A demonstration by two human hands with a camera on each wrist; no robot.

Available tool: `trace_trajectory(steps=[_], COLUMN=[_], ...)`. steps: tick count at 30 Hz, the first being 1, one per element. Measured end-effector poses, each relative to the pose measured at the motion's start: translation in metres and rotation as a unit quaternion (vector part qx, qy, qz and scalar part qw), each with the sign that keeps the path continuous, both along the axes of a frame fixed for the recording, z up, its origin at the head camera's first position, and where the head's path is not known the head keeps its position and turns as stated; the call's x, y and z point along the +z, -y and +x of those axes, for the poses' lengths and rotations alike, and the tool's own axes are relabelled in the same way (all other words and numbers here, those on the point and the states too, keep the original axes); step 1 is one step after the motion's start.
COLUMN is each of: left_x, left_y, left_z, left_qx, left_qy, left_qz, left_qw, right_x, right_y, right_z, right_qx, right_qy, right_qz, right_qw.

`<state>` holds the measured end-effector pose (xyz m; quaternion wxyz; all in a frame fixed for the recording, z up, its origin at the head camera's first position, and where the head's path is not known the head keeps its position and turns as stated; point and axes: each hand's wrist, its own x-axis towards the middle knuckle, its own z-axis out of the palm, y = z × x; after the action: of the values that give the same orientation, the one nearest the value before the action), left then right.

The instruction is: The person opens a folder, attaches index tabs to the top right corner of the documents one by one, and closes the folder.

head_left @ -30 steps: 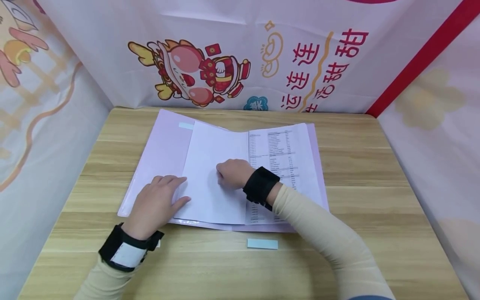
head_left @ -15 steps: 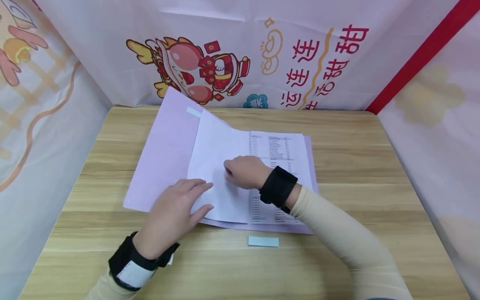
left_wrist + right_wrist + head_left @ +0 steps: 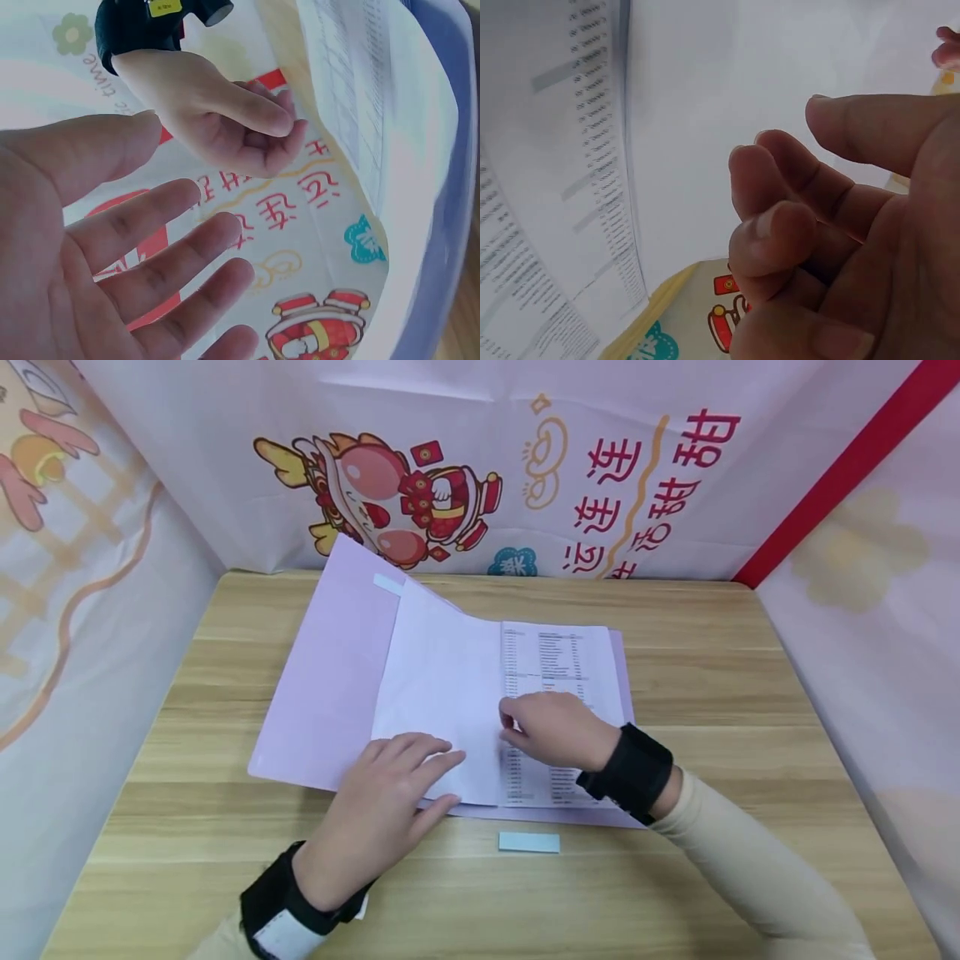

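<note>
A lilac folder (image 3: pixel 315 693) lies open on the table, its left cover tilted up off the wood. Inside, a blank white page (image 3: pixel 438 685) is turned to the left, and a printed sheet (image 3: pixel 562 656) with columns of text lies on the right. My left hand (image 3: pixel 390 810) is spread over the lower left of the folder, fingers apart and grasping nothing. Over the printed sheet near the fold is my right hand (image 3: pixel 558 727). In the right wrist view its fingers (image 3: pixel 754 180) are loosely bent, with the thumb apart from them and nothing between.
A light blue paper strip (image 3: pixel 529 842) lies on the wooden table (image 3: pixel 712 760) in front of the folder. A similar strip (image 3: pixel 387 584) is on the inside of the left cover. A printed cloth (image 3: pixel 450 410) stands behind the table, with more cloth at both sides.
The left cover has risen off the table, and the folder's right edge has shifted slightly left. My left hand has moved right and nearer; the right hand has moved right, off the blank page.
</note>
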<state>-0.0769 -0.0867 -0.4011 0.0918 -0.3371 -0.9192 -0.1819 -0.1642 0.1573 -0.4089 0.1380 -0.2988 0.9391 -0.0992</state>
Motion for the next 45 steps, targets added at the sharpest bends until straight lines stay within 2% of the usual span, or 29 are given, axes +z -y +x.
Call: trace_trajectory(steps=[9,12,17,23,26,33,39,45], left_x=[-0.008,-0.013,-0.029,-0.046,-0.054,-0.070,-0.074,-0.073], left_y=[-0.009,-0.011,-0.014,-0.022,-0.026,-0.033,-0.036,-0.036], left_z=[0.002,0.004,0.009,0.012,0.013,0.013,0.013,0.013], left_qx=[-0.047,-0.063,-0.084,-0.083,-0.088,-0.094,-0.081,-0.075], left_qy=[0.033,0.053,0.070,0.116,0.134,0.128,0.141,0.143], left_qz=[0.011,0.009,-0.016,-0.056,-0.057,-0.053,-0.080,-0.080], left_qw=[0.9983,0.9966,0.9939,0.9882,0.9854,0.9859,0.9834,0.9837], right_x=[-0.017,-0.022,-0.028,-0.041,-0.049,-0.065,-0.074,-0.076], right_y=[-0.033,-0.041,-0.051,-0.056,-0.056,-0.053,-0.049,-0.051], right_z=[0.036,0.048,0.066,0.077,0.083,0.095,0.101,0.104], right_qx=[-0.014,-0.028,-0.043,-0.043,-0.038,-0.026,-0.022,-0.027], right_qy=[-0.025,-0.017,0.006,0.038,0.050,0.066,0.070,0.062], right_qz=[-0.051,-0.065,-0.086,-0.100,-0.101,-0.086,-0.057,-0.067], right_qw=[0.998,0.997,0.995,0.993,0.993,0.994,0.996,0.995])
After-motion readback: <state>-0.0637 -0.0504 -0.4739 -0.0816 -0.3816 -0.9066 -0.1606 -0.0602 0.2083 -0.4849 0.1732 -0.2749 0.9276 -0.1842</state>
